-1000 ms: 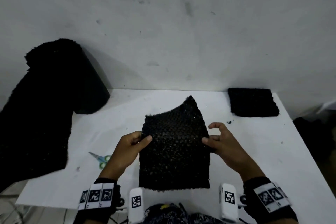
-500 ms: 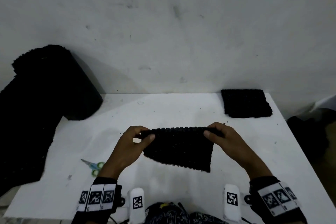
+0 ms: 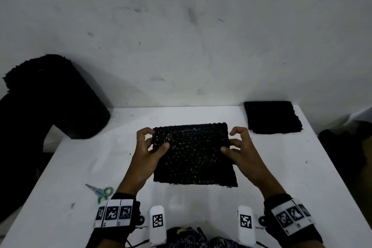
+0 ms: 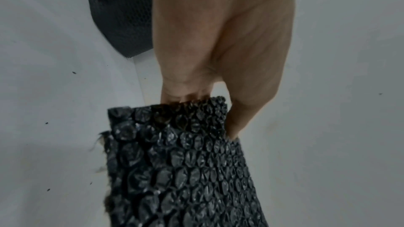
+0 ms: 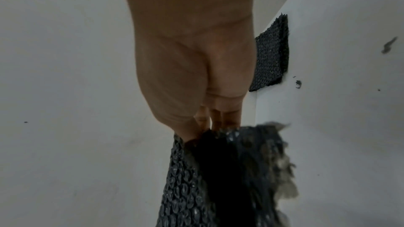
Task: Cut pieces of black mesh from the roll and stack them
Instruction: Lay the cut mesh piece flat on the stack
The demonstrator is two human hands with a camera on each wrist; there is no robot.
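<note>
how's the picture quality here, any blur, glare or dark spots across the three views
Head view: dim, the mesh roll an undetailed black mass. Left wrist view: glints on the mesh piece, fairly sharp. Right wrist view: the piece's frayed edge smeared by blur, the stack sharper.

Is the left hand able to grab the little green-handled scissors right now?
Probably not straight away: the left hand pinches the black bubbly mesh piece. The green-handled scissors lie uncovered on the white table beside that wrist, so letting go should free it.

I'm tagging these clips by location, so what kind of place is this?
Probably a plain craft or cutting workstation: a white table against a bare wall, a black mesh roll, scissors, and a stack of cut pieces.
</note>
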